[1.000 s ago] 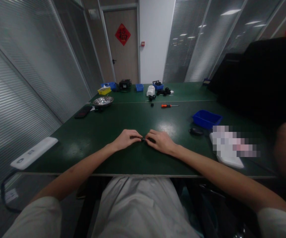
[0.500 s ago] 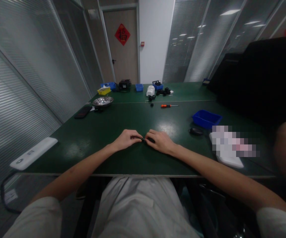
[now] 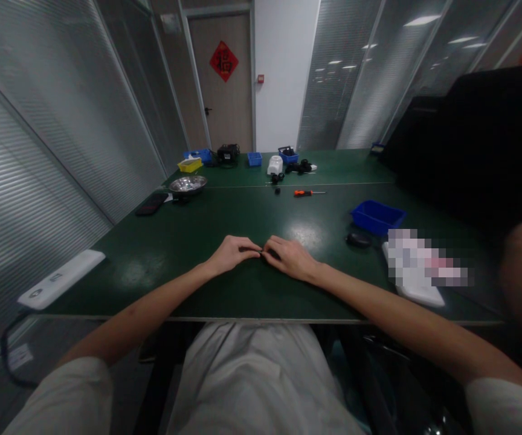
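Above the near middle of the green table (image 3: 225, 296), my left hand (image 3: 232, 255) and my right hand (image 3: 290, 258) meet at the fingertips. The left thumb and fingers are pinched together, pointing right. My right fingers are curled and pinched too, facing the left ones. Whatever sits between the fingertips is tiny and dark, mostly hidden, and I cannot make out its kind. Both forearms rest at or near the table's front edge.
A blue tray (image 3: 377, 217), a black computer mouse (image 3: 358, 240) and a white, partly blurred-out item (image 3: 419, 293) lie to the right. Farther back are an orange screwdriver (image 3: 304, 193) and a metal bowl (image 3: 188, 185). A white device (image 3: 61, 279) lies left.
My right fingertips have shifted slightly left, closing the small gap to my left fingertips. The thin piece seen between them is now mostly covered.
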{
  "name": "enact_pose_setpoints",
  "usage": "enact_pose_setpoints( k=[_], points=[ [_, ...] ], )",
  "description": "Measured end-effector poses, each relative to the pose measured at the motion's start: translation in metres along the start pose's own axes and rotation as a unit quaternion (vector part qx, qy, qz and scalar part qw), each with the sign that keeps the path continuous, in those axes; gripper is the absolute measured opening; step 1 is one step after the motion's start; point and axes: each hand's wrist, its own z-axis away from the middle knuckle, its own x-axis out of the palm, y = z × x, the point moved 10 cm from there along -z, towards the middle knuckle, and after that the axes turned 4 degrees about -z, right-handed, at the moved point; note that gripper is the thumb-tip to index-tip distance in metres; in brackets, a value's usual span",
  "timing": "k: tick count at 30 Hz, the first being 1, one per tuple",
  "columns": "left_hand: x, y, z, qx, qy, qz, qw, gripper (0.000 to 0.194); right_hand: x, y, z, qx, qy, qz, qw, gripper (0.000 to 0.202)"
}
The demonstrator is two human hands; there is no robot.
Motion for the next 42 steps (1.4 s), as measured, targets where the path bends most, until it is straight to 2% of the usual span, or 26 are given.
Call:
enact_pose_setpoints(
  k=[4, 11, 17, 19, 23, 29, 32, 37, 42],
  points=[
    [0.001, -0.001, 0.000, 0.002, -0.022, 0.017, 1.000, 0.023, -0.003, -0.002, 0.001, 0.004, -0.004, 0.013, 1.000, 0.018],
    [-0.004, -0.003, 0.003, -0.014, -0.022, 0.024, 0.999, 0.027, -0.004, -0.003, 0.002, 0.010, -0.012, 0.017, 1.000, 0.018],
    [-0.020, -0.001, -0.006, 0.018, 0.056, -0.048, 0.997, 0.025, -0.003, -0.001, 0.002, 0.012, -0.011, 0.004, 1.000, 0.017],
    [-0.017, -0.003, -0.011, 0.033, 0.044, -0.081, 0.995, 0.023, -0.003, -0.002, 0.002, 0.010, -0.010, -0.001, 1.000, 0.016],
    [-0.006, -0.003, -0.012, 0.071, -0.018, -0.117, 0.990, 0.024, -0.006, -0.002, 0.002, 0.006, -0.004, -0.009, 1.000, 0.017],
    [-0.008, 0.012, -0.001, 0.083, -0.008, -0.128, 0.988, 0.030, -0.013, 0.008, 0.003, 0.018, 0.019, -0.021, 0.999, 0.018],
    [-0.002, 0.020, 0.001, 0.095, -0.034, -0.124, 0.987, 0.029, -0.014, 0.013, 0.003, 0.021, 0.027, -0.027, 0.999, 0.018],
    [-0.006, 0.013, -0.001, 0.081, -0.028, -0.135, 0.987, 0.020, -0.015, 0.016, 0.003, 0.020, 0.028, -0.034, 0.999, 0.019],
    [-0.005, 0.005, 0.000, 0.062, -0.050, -0.118, 0.990, 0.024, -0.017, 0.019, 0.003, 0.030, 0.027, -0.044, 0.998, 0.020]
  ],
)
